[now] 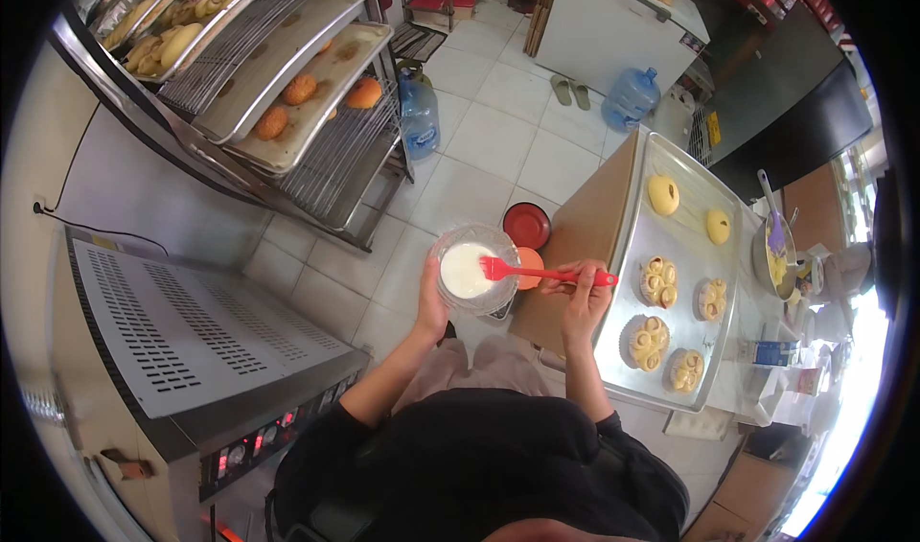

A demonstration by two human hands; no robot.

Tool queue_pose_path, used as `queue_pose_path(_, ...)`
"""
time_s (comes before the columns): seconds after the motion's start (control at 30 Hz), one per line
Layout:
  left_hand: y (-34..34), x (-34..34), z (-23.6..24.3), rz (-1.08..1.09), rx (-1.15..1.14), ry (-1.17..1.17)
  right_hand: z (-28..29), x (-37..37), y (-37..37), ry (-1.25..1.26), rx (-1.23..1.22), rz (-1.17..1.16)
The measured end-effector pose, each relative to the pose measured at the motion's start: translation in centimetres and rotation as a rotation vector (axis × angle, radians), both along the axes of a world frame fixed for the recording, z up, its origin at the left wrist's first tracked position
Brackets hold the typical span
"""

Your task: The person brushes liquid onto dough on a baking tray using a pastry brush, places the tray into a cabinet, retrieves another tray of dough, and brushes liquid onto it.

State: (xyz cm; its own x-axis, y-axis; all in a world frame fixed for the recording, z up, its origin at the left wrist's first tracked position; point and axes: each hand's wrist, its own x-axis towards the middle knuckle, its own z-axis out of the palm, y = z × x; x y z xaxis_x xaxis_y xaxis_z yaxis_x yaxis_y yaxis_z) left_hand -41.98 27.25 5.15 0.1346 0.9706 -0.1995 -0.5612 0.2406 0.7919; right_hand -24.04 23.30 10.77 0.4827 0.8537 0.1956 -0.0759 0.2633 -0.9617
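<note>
My left hand [433, 293] is closed round the side of a clear glass bowl [499, 299] with white liquid [462, 272] in it. In my right hand [582, 298] is a red pastry brush [546, 274], its handle gripped between thumb and fingers. The brush head lies over the bowl, at the liquid's right edge. Right of my right hand, a metal baking tray [628, 254] rests on a counter. It bears two smooth round dough pieces [662, 195] at its far end and several shaped pastries [658, 281] in paper cups nearer to me.
At the left stand a tray rack [356, 226] with breads and an oven [182, 322] with lit controls. A red bowl [527, 226] sits below my hands. Beyond are water jugs [631, 98], slippers [571, 92] and a white chest [613, 34]. A pan [774, 254] stands right of the tray.
</note>
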Motion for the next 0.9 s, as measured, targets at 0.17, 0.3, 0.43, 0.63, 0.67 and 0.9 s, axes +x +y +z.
queue_pose_path(0.17,3.2,-1.1,0.0,-0.023,-0.045,-0.041,0.3,-1.4,2.9,-0.019,0.025,-0.062)
queue_pose_path(0.3,6.2,-0.8,0.8,-0.063,-0.139,-0.106,0.9,-1.4,5.6,-0.013,0.043,-0.136)
queue_pose_path(0.43,10.7,0.7,0.9,-0.190,-0.146,-0.115,1.0,0.0,9.0,0.106,0.037,-0.231)
queue_pose_path(0.63,19.3,4.6,-1.2,-0.250,-0.094,-0.134,-1.2,7.8,13.9,0.595,0.061,-0.466)
queue_pose_path(0.67,21.0,5.3,-0.7,-0.263,-0.053,-0.111,-1.8,9.6,14.3,0.674,0.089,-0.452)
queue_pose_path(0.9,32.6,12.6,1.9,-0.382,-0.100,-0.131,-5.5,20.2,10.5,0.549,0.289,-1.210)
